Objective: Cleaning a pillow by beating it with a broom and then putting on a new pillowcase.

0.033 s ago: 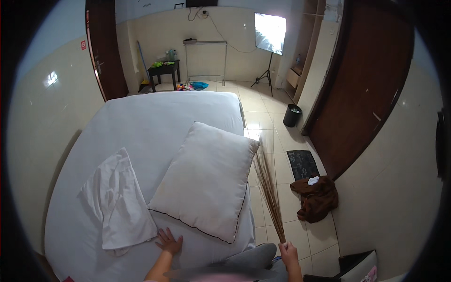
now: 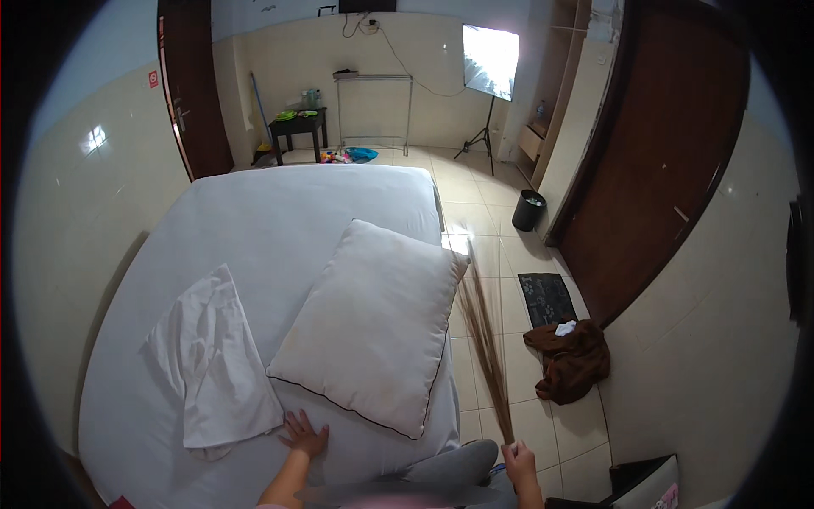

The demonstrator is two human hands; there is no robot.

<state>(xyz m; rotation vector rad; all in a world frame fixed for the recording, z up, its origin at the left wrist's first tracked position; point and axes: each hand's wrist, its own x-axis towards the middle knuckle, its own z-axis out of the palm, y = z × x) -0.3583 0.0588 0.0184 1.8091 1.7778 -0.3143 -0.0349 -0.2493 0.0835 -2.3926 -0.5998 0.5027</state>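
My right hand (image 2: pixel 519 462) is wrapped round the thick end of a stick broom (image 2: pixel 488 365). Its thin brown bristles fan upward and away, just right of the bed. My left hand (image 2: pixel 303 434) lies flat on the white sheet of the bed (image 2: pixel 280 199), fingers spread and holding nothing. Its fingertips are close to the corner of a crumpled white pillowcase (image 2: pixel 212 365) on the left of the mattress. A bare white pillow (image 2: pixel 369 327) with dark piping lies at a slant between that cloth and the broom.
Right of the bed, a brown cloth heap (image 2: pixel 574 365) and a dark doormat (image 2: pixel 547 299) lie on the tiles near a brown door (image 2: pixel 661 170). Farther off stand a black bin (image 2: pixel 529 210), a lit softbox on a tripod (image 2: pixel 490 64), a metal rack (image 2: pixel 373 78) and a black table (image 2: pixel 297 127).
Little differs. The broom and my right hand have shifted very slightly; my left hand, the pillow and the pillowcase stay in place.
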